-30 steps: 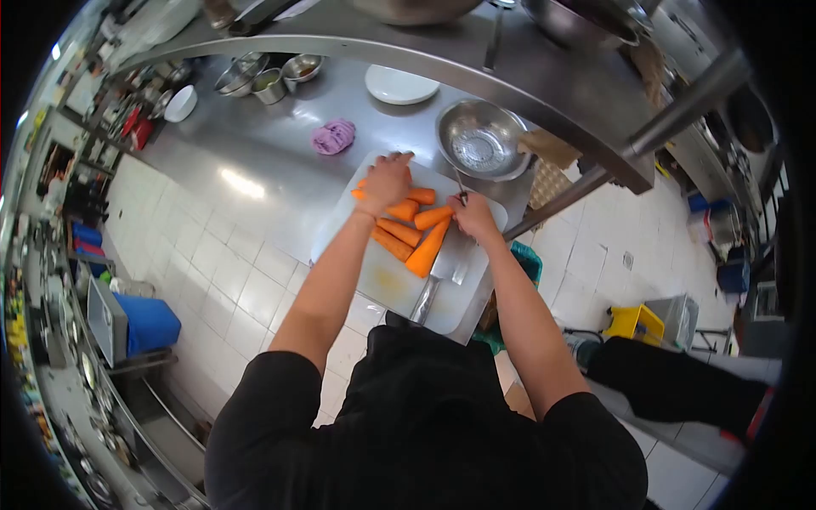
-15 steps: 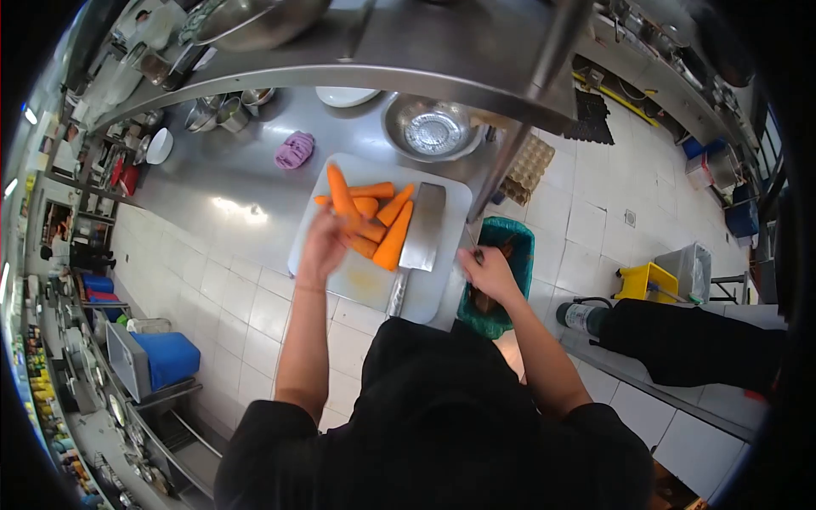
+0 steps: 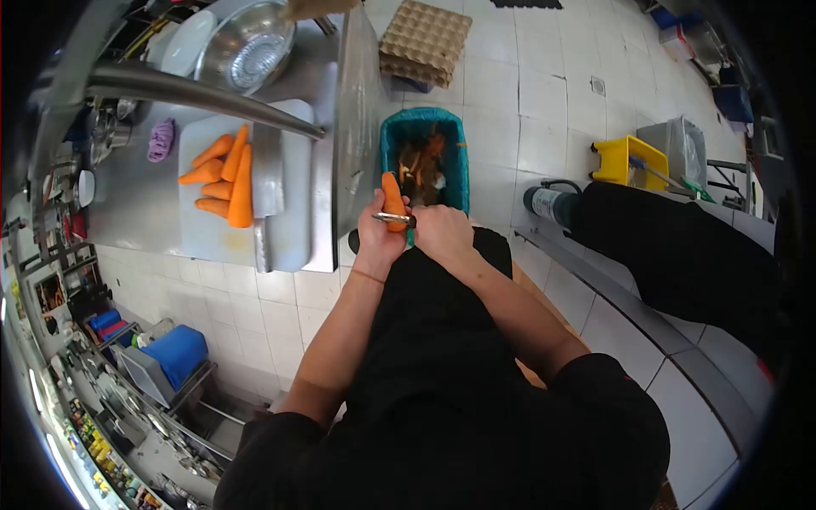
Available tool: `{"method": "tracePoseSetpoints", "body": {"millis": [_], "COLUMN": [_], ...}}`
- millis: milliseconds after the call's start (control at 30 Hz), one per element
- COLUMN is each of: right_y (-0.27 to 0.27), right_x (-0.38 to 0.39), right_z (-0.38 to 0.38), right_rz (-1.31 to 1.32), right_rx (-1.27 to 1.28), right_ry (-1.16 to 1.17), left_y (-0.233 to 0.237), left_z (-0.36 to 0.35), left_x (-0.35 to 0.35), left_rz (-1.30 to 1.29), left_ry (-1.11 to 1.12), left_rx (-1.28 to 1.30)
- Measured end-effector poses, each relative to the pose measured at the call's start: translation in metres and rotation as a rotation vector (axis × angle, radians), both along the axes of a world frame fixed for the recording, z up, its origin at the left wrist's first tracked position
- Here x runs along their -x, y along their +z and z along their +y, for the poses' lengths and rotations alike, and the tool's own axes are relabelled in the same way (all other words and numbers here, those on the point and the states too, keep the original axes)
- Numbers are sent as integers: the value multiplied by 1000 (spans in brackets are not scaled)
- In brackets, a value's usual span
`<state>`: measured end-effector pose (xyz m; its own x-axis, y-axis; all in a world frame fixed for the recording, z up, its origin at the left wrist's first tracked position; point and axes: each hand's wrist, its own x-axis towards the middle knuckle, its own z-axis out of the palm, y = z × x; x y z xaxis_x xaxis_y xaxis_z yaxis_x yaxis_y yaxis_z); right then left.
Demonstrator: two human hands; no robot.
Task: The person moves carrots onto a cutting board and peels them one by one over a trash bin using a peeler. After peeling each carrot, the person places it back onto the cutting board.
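In the head view, my left hand (image 3: 379, 235) is closed around a carrot (image 3: 392, 192), its tip pointing away from me. My right hand (image 3: 444, 233) grips a peeler (image 3: 399, 218), whose metal head lies across the carrot's lower part. Both hands are close together over the near edge of a bin lined with teal plastic (image 3: 464, 157), which holds peelings (image 3: 416, 166). To the left, several other carrots (image 3: 241, 189) lie on a white cutting board (image 3: 294, 195) beside a cleaver (image 3: 269, 170).
The steel table (image 3: 144, 212) has a metal bowl (image 3: 246, 47) and a purple cloth (image 3: 160, 140) on it. A steel rail (image 3: 204, 100) crosses above the board. Egg trays (image 3: 425, 38) are stacked beyond the bin. A yellow bucket (image 3: 625, 161) stands at right.
My left hand has carried a carrot from the board over to the bin. My right hand now has the peeler against it. The view has swung right, away from the table.
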<state>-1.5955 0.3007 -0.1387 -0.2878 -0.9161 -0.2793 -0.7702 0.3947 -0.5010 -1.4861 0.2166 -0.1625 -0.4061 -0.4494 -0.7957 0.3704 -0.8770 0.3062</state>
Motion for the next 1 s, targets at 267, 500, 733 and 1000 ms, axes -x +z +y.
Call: {"method": "tracePoseSetpoints", "body": {"millis": [267,500,733,1000], "right_y": [-113,-129,-101,-198], "right_x": [39,20,2,32], "right_z": [-39,-12,13,-50], "right_rz": [-157,-199,-170,-123], "right_rx": [-290,-216,-264,-339], "right_ry": [-26,-74,53,34], "left_y": [-33,-89,-113,-111], "left_z": [23,28,33,30], "left_x": [-10,-12,-6,-21], "left_rz": [-88,-27,-147,-9], "left_ry": [-170,-14,156,-63], "left_rx": [-78,-79,-124,-159]}}
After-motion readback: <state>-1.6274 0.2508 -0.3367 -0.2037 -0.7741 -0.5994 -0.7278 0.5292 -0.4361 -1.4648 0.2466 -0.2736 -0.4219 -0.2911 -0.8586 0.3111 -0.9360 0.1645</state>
